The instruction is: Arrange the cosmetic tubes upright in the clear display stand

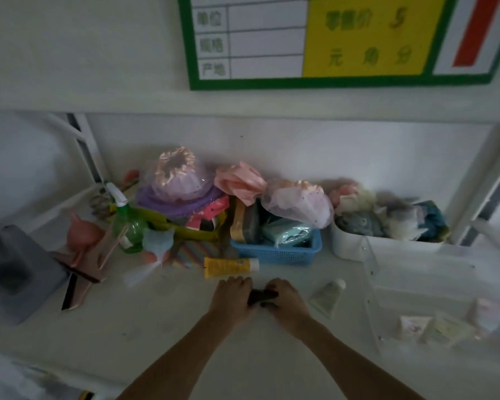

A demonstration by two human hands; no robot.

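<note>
Both my hands meet at the middle of the white shelf around a small dark tube (262, 295). My left hand (233, 295) grips its left end and my right hand (286, 298) closes over its right end. A yellow tube with a white cap (228, 267) lies flat just beyond my hands. A pale green tube (326, 297) lies flat to the right. The clear display stand (422, 284) sits at the right, with several pale tubes (442, 327) standing in its front row.
Along the back stand a blue basket (277, 252), a white bin of puffs (355, 249), a yellow basket with shower caps (197, 233) and a green spray bottle (127, 226). A grey box (15, 269) and a pink holder (84, 255) are at the left.
</note>
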